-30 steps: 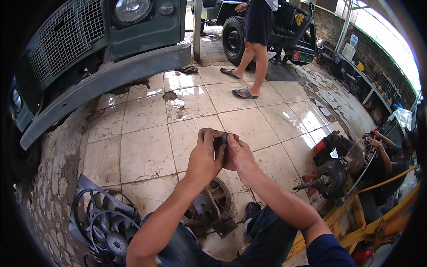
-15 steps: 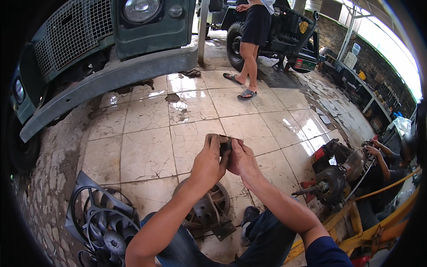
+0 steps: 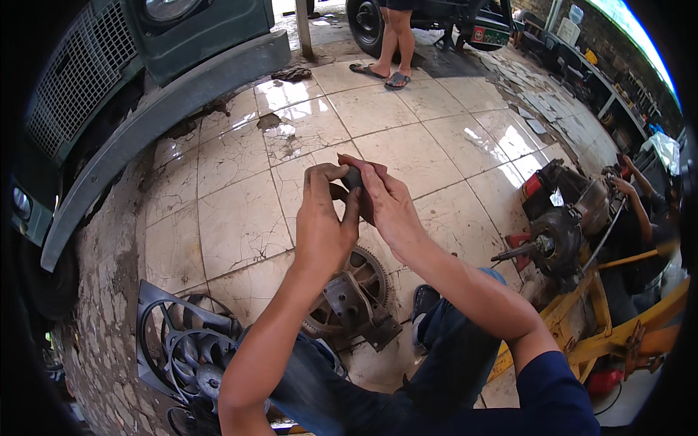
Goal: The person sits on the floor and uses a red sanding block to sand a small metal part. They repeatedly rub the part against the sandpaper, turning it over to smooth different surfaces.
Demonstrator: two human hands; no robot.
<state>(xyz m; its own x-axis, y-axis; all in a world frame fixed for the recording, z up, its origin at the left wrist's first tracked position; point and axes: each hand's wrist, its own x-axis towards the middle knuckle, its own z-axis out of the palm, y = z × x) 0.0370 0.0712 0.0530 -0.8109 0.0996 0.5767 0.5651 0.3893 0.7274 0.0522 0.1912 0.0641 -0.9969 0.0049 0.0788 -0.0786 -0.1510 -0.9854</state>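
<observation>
Head view: the left hand (image 3: 325, 203) clamps a small dark part (image 3: 353, 179), the right hand (image 3: 391, 211) pinches a reddish sheet (image 3: 355, 160) against it, both at twelve o'clock from a toothed wheel (image 3: 372, 269) on the floor (image 3: 240, 225).

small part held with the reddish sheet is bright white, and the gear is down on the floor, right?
Not quite: the head view shows the small part is dark, nearly black, not white. It is held with the reddish sheet, and the gear is down on the floor.
</observation>
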